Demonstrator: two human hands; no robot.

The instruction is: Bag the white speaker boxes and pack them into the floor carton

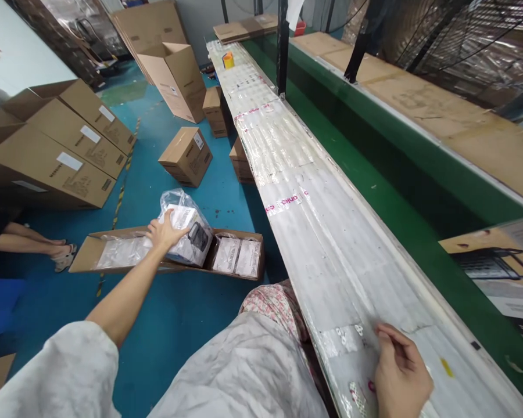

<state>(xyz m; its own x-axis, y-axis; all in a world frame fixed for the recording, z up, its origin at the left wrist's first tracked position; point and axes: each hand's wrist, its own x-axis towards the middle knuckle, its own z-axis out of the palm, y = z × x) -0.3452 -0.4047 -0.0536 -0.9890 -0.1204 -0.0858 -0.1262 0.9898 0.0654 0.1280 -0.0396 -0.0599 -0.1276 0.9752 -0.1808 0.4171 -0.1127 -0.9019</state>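
Note:
My left hand point(165, 233) reaches down at the left and grips the top of a white printed box point(196, 239) inside a clear plastic bag. The box sits tilted in a long open brown carton point(256, 274) and has a dark product picture on its side. To its right in the carton stand two white labelled packages point(237, 255); more plastic-wrapped white packages point(121, 252) lie to its left. My right hand point(401, 371) is over the near end of the white-covered bench point(331, 249). Its fingers are curled, thumb close to the index finger; their inside is hidden.
A green conveyor belt point(375, 186) runs along the bench's right side. Large open cartons point(76, 145) and closed brown boxes point(186, 157) stand on the blue floor. A person's feet point(63, 255) are at the left. A tape roll point(228, 60) sits at the bench's far end.

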